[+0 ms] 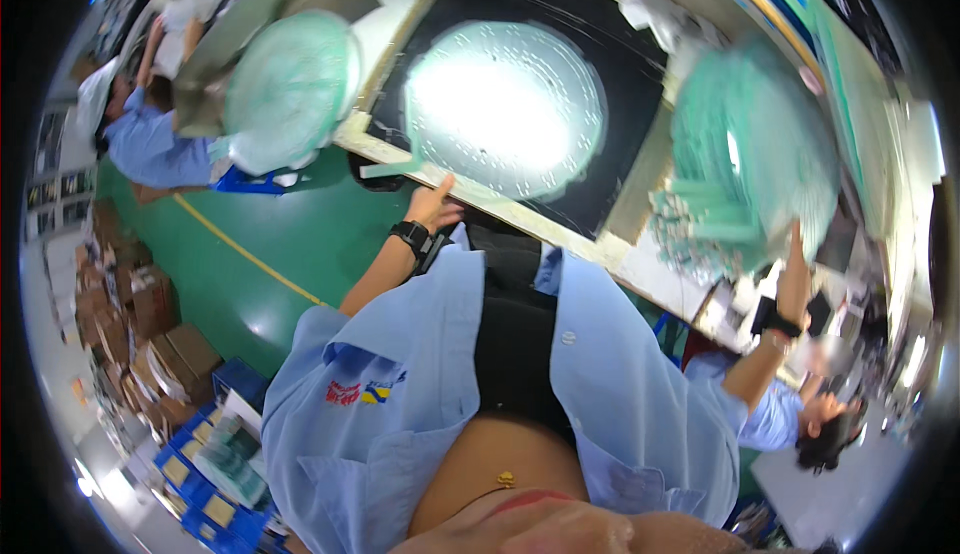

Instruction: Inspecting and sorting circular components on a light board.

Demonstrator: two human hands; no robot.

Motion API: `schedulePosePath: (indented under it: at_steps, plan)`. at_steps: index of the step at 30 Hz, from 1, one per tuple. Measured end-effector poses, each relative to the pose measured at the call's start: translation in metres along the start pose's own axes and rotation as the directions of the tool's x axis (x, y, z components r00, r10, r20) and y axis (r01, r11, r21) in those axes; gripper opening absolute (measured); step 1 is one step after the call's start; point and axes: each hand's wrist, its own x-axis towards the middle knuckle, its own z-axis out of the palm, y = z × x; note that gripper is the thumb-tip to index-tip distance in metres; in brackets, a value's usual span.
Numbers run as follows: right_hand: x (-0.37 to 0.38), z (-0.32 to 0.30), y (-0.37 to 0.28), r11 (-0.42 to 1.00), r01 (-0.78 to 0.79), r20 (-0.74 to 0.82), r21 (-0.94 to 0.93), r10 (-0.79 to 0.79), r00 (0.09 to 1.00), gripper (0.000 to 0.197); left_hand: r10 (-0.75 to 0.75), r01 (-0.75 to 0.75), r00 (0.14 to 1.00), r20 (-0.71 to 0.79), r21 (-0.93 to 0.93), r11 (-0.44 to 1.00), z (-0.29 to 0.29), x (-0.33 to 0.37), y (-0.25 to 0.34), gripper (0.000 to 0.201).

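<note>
We see one pale, round disc flat on the black board, glare whitening its middle; right of it, we see a blurred stack of translucent green discs.

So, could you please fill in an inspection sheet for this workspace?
Surface: black panel within a pale frame.
Job's things: brightly lit round translucent disc on the panel; pale strip crossing the frame's near edge; green-tinted left stack and right stack, both blurred.
Clutter: crumpled white material beyond the panel's far right corner.
Hands: left hand at the frame's near edge; right hand by the right stack, contact unclear.
Cables: nothing seen.
Surroundings: green floor, cardboard boxes and blue bins at left; one co-worker at left, another co-worker at right.
</note>
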Motion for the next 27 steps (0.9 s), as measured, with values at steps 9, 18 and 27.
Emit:
schedulePosePath:
  at_steps: [9, 18, 27]
  plan:
    - [-0.028, -0.007, -0.193, 0.927, 0.262, -0.208, 0.267, -0.21, 0.955, 0.036, 0.526, -0.678, 0.702, -0.48, -0.226, 0.699, -0.109, -0.036, 0.031, 0.029]
    - [-0.009, 0.143, -0.358, 0.756, 0.655, -0.051, 0.021, -0.653, 0.756, 0.06, 0.496, -0.71, 0.336, -0.8, 0.131, 0.692, -0.358, 0.023, 0.114, 0.026]
    - [-0.025, 0.17, -0.417, 0.709, 0.702, 0.18, 0.069, -0.701, 0.69, 0.059, 0.467, -0.107, -0.134, -0.874, 0.481, 0.87, -0.398, 0.058, 0.144, 0.07]
